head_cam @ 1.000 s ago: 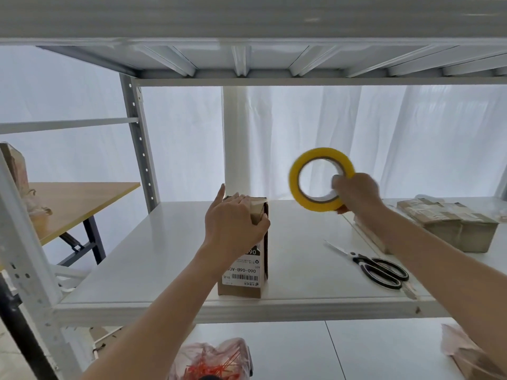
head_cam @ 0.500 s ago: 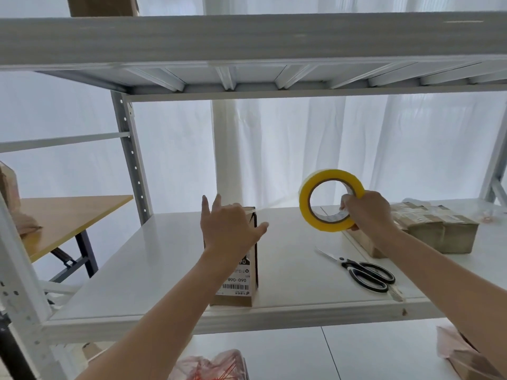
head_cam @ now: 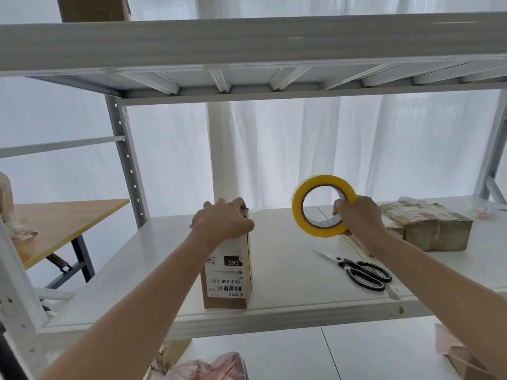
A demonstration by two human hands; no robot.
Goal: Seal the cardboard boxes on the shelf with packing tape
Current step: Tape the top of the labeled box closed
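A small upright cardboard box (head_cam: pixel 227 281) with a white barcode label stands near the front of the white shelf (head_cam: pixel 288 272). My left hand (head_cam: pixel 223 222) lies over the box's top, fingers curled around its upper edges. My right hand (head_cam: pixel 356 216) grips a yellow roll of packing tape (head_cam: pixel 297 204), held upright above the shelf to the right of the box. No tape strand between roll and box is plainly visible.
Black-handled scissors (head_cam: pixel 362 272) lie on the shelf in front of my right forearm. A tape-wrapped cardboard box (head_cam: pixel 428 226) sits at the right. The upper shelf (head_cam: pixel 247 42) hangs overhead. A wooden table (head_cam: pixel 60 223) stands left. Bags and a box lie below.
My right hand has carried the tape roll rightward, away from the box, and lower toward the shelf. My left hand flattened and closed over the box top. The camera tilted up.
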